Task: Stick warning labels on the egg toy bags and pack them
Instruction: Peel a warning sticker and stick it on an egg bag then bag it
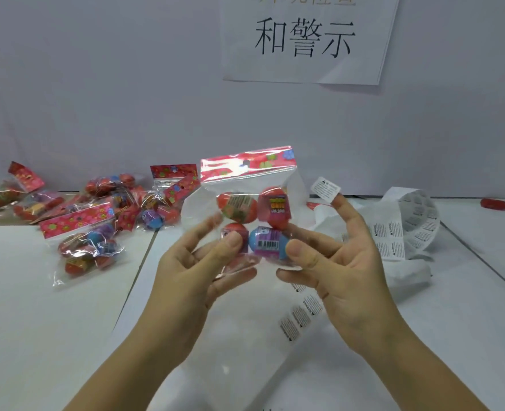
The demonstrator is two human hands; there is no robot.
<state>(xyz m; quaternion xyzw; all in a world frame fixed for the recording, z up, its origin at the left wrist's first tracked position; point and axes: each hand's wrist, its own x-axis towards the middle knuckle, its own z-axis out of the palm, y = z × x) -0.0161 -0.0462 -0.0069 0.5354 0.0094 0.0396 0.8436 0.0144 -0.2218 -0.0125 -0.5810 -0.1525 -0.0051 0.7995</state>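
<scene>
- Head view, item 1: egg toy bag (247, 215), clear plastic with a red flowered header card, held upright between the two hands above the worktop (37, 307). Three red eggs and one blue egg are seen inside.
- Item 2: left hand (198, 262), closed on the bag's lower left part, thumb in front over a red egg, fingers behind.
- Item 3: right hand (337, 262), gripping the bag's lower right part, thumb laid on the blue egg. The index finger is raised clear of the bag.
- Item 4: warning label (325, 188), white, stuck to the tip of that raised index finger, just right of the bag's top.
- Item 5: label roll (408, 229), partly unwound, lying beyond and right of the right hand.
- Item 6: pile of egg toy bags (97, 215), heaped left of the left hand.
- Item 7: paper sign (304, 40), fixed to the wall above both hands.
</scene>
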